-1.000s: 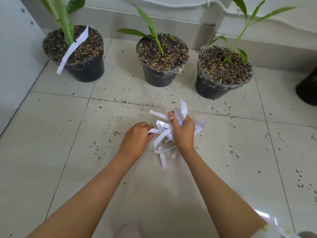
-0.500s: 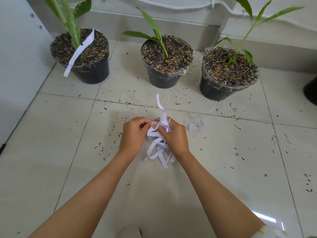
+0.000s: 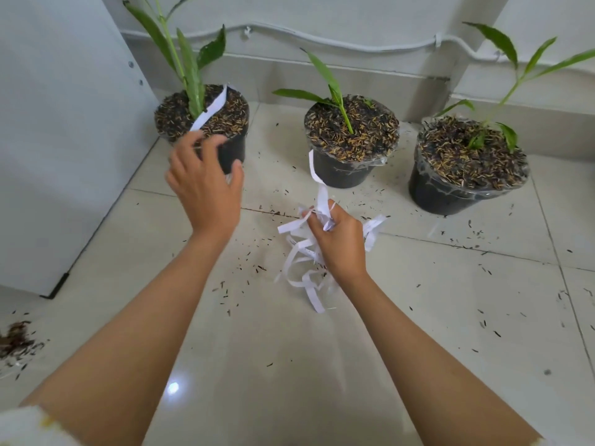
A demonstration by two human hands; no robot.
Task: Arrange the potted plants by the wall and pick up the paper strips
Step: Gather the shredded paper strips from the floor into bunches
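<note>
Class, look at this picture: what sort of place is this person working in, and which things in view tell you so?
Probably an indoor corner of a home or balcony: glossy floor tiles, a white wall with a clipped cable, and three potted plants lined along it.

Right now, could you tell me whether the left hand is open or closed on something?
Open. The left hand reaches toward the paper strip on the left pot with fingers spread, holding nothing.
</note>
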